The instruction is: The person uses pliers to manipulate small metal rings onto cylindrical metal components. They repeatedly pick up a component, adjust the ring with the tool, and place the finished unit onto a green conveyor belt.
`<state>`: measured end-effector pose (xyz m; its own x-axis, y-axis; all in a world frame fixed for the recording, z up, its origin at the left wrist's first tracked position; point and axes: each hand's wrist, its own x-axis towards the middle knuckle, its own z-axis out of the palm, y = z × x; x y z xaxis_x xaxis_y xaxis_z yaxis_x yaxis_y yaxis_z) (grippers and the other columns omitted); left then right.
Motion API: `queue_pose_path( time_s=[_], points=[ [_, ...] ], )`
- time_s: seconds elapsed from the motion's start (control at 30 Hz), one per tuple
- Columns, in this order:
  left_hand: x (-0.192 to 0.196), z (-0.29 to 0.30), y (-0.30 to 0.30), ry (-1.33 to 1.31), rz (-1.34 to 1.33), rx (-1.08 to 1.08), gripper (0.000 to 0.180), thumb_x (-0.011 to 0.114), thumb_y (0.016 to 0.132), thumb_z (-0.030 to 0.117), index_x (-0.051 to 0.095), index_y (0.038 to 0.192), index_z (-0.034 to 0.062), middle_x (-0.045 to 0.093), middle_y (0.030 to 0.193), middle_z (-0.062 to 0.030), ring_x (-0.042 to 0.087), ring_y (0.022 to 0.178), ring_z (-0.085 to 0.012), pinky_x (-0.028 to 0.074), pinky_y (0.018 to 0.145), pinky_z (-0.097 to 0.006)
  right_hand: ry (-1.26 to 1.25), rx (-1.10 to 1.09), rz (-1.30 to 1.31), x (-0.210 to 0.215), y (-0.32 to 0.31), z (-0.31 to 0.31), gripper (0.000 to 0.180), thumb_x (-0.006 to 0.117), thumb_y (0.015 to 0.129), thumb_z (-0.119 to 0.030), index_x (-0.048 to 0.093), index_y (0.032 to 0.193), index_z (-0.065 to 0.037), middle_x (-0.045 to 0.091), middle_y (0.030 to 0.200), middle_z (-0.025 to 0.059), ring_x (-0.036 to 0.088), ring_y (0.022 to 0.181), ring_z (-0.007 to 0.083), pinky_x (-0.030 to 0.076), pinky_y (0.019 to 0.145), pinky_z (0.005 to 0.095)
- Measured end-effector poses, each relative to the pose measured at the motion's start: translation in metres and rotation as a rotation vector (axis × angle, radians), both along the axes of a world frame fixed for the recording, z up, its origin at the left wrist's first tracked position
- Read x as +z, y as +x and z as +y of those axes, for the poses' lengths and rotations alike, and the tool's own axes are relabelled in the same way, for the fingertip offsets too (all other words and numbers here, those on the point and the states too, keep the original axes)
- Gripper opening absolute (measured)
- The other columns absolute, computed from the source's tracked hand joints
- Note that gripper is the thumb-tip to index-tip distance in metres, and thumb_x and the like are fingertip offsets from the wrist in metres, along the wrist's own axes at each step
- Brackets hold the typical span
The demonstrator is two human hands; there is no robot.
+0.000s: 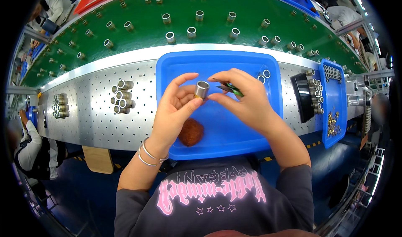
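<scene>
In the head view, the left hand point(173, 101) is half curled over the blue tray point(234, 140), holding an open-ended metal sleeve point(202, 90) between its thumb and the bent fingers behind, while its index finger stands raised and free. The sleeve is close to upright, its open rim facing up toward the camera, above the middle of the tray. The right hand point(251, 95) is partly closed around a green-handled tool point(237, 92), whose dark, pointed end aims left and lies just beside the sleeve; its index finger and thumb reach past that point toward the sleeve, and whether they touch it cannot be told. A silver bracelet point(147, 155) circles the left wrist. In the tray, a brown fuzzy ball point(191, 132) sits below the left hand, and a pair of metal rings point(264, 76) shows near the right wall. On the perforated metal table point(90, 126), a group of sleeves point(122, 96) lies left of the tray; to its right are a black tray point(302, 98), more sleeves point(317, 90) and a second blue tray point(333, 101) with small brass-coloured pieces point(333, 124). Beyond, scattered sleeves stand on a green surface point(213, 34).
</scene>
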<state>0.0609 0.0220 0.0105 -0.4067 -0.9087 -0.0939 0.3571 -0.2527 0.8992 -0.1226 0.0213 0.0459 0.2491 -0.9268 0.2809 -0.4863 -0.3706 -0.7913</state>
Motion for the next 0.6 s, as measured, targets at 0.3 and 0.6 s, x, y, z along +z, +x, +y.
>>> queue_pose_path(
  time_s=[0.3, 0.6],
  points=[
    [0.002, 0.001, 0.006, -0.001, 0.013, -0.066, 0.048, 0.055, 0.084, -0.001, 0.038, 0.129, 0.0009, 0.058, 0.105, -0.0122, 0.057, 0.099, -0.0177, 0.044, 0.089, -0.030, 0.289, -0.031, -0.226, -0.004, -0.006, -0.014, 0.011, 0.062, 0.080, -0.011, 0.060, 0.079, 0.000, 0.057, 0.070, 0.0060, 0.052, 0.063, 0.0124, 0.040, 0.055, 0.0274],
    [0.000, 0.002, 0.006, -0.049, -0.002, -0.104, 0.049, 0.053, 0.086, -0.002, 0.035, 0.131, 0.0010, 0.057, 0.109, -0.0143, 0.056, 0.102, -0.0184, 0.045, 0.090, -0.031, 0.246, 0.154, -0.149, 0.004, -0.005, -0.008, 0.012, 0.062, 0.080, -0.012, 0.062, 0.080, -0.001, 0.060, 0.073, 0.0036, 0.052, 0.068, 0.0076, 0.042, 0.060, 0.0240]
  ],
)
